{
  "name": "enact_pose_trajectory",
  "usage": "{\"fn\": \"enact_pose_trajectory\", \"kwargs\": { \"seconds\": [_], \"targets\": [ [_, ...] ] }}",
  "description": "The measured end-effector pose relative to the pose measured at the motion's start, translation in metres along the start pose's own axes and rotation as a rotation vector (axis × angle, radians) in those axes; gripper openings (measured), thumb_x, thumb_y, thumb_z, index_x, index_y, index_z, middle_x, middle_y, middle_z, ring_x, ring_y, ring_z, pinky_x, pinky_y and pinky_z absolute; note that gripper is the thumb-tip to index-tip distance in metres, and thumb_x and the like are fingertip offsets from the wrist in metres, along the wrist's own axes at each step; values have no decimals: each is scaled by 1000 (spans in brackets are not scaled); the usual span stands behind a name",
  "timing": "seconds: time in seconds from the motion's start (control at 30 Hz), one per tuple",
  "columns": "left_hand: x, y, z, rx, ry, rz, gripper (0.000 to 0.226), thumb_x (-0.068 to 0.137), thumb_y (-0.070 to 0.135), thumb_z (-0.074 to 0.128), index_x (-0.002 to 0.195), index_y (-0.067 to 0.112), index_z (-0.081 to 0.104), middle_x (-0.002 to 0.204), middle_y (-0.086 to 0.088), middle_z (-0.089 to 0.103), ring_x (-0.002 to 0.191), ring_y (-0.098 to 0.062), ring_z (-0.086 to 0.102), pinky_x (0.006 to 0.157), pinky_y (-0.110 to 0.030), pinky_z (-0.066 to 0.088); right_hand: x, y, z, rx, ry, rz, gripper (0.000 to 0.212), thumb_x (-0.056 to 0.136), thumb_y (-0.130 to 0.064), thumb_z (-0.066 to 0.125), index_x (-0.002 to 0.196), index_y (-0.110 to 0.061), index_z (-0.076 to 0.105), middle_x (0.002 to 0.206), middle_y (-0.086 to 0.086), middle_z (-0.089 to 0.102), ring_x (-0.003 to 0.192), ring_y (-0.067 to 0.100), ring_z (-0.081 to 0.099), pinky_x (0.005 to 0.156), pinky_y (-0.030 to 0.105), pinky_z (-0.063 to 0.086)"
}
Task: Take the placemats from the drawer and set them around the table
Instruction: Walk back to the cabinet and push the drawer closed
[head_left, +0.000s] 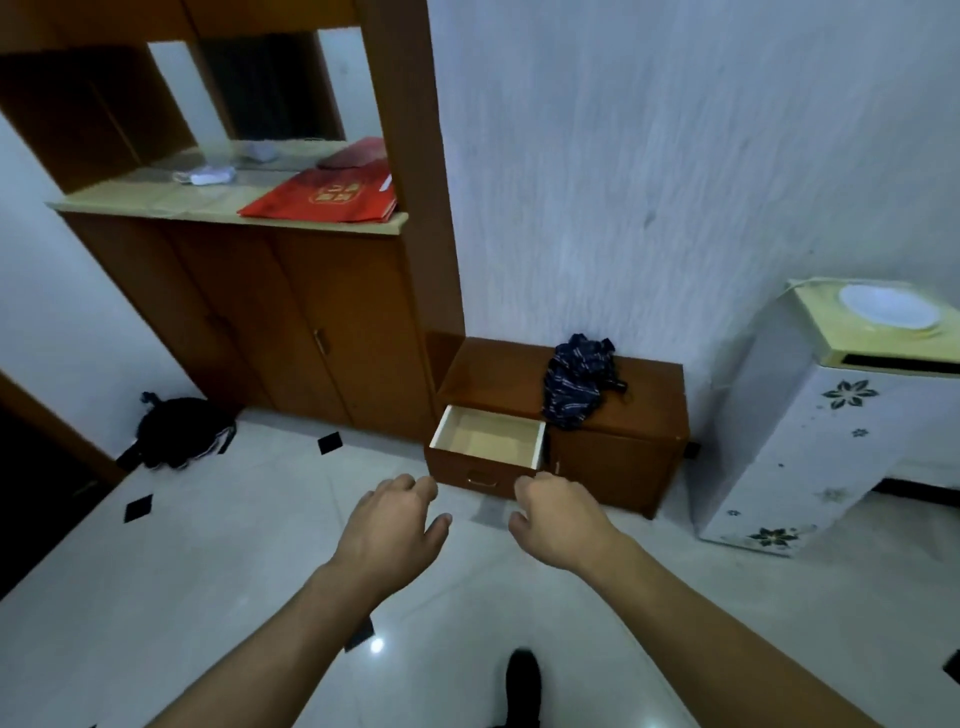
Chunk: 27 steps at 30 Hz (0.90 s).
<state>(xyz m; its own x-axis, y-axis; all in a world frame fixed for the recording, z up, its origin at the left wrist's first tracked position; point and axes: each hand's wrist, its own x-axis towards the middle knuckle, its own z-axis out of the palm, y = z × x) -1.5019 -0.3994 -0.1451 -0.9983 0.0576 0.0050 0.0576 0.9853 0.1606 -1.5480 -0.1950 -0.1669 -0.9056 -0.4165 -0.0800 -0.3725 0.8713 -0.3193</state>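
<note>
A low brown cabinet (623, 457) stands against the wall with its left drawer (485, 444) pulled out. The drawer's pale inside shows no placemats; no placemat is in view anywhere. My left hand (395, 525) and my right hand (558, 514) reach forward over the floor, just short of the drawer's front. Both hold nothing, their fingers hanging loosely curled. The right hand's knuckles overlap the drawer's front right corner in the picture; I cannot tell whether they touch it.
A folded dark striped umbrella (579, 384) lies on the low cabinet. A tall brown cupboard (291, 322) with a red bag (324, 197) on its ledge stands to the left. A white floral appliance (831, 426) stands right. A black bag (182, 431) lies on the tiled floor.
</note>
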Motion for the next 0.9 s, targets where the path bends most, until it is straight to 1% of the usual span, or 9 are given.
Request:
{"fn": "enact_pose_trajectory", "kwargs": {
  "seconds": [0.13, 0.27, 0.4, 0.47, 0.6, 0.67, 0.77, 0.83, 0.9],
  "targets": [
    [88, -37, 13, 9, -28, 16, 41, 95, 47, 47, 125, 21, 53, 116, -1, 61, 101, -17, 56, 82, -28, 45, 104, 13, 14, 48, 23, -18, 20, 89, -35, 51, 92, -16, 55, 95, 8, 62, 84, 28, 61, 63, 32, 40],
    [173, -79, 23, -8, -59, 1, 40, 95, 45, 48, 126, 20, 53, 115, -2, 61, 102, -19, 55, 83, -29, 45, 202, 18, 23, 60, -38, -23, 23, 89, -34, 50, 97, -14, 58, 96, 9, 62, 85, 28, 61, 65, 32, 41],
    [246, -115, 35, -39, -42, 32, 37, 94, 43, 49, 122, 19, 56, 112, -3, 62, 100, -20, 56, 84, -31, 44, 273, 24, 29, 60, -40, 2, 24, 90, -34, 51, 102, -14, 58, 98, 9, 61, 85, 28, 61, 63, 30, 38],
    [279, -132, 45, -33, -46, 60, 36, 94, 42, 48, 121, 19, 56, 111, -2, 62, 100, -20, 55, 85, -31, 43, 299, 28, 33, 63, -53, 44, 25, 91, -34, 50, 104, -14, 57, 100, 9, 61, 88, 28, 60, 65, 31, 39],
    [351, -172, 82, -71, -86, 188, 31, 92, 38, 52, 114, 18, 59, 108, -3, 62, 101, -23, 53, 84, -34, 45, 351, 37, 57, 90, -34, 190, 22, 92, -32, 48, 102, -12, 54, 101, 11, 59, 92, 31, 58, 67, 32, 38],
    [376, -186, 103, -62, -112, 256, 28, 91, 36, 53, 110, 17, 61, 107, -2, 61, 101, -22, 53, 84, -34, 46, 365, 41, 71, 128, 20, 265, 19, 91, -30, 48, 95, -12, 54, 95, 10, 59, 88, 30, 57, 67, 33, 41],
    [413, -210, 144, -24, -194, 368, 26, 90, 33, 56, 108, 17, 63, 108, -2, 63, 100, -21, 54, 83, -32, 47, 386, 49, 106, 178, 140, 400, 15, 90, -27, 51, 85, -13, 54, 84, 5, 55, 76, 27, 56, 62, 35, 46],
    [430, -220, 166, 12, -245, 397, 22, 86, 30, 60, 104, 18, 64, 101, -2, 63, 93, -22, 55, 78, -33, 48, 395, 55, 129, 198, 180, 456, 12, 87, -24, 55, 89, -12, 58, 80, 5, 57, 72, 26, 56, 58, 36, 47],
    [446, -227, 193, 7, -268, 424, 15, 79, 23, 67, 92, 17, 64, 88, -3, 63, 80, -22, 55, 68, -33, 46, 407, 65, 159, 202, 167, 495, 12, 85, -23, 56, 88, -11, 59, 80, 5, 59, 71, 25, 56, 56, 36, 48]
  ]
}}
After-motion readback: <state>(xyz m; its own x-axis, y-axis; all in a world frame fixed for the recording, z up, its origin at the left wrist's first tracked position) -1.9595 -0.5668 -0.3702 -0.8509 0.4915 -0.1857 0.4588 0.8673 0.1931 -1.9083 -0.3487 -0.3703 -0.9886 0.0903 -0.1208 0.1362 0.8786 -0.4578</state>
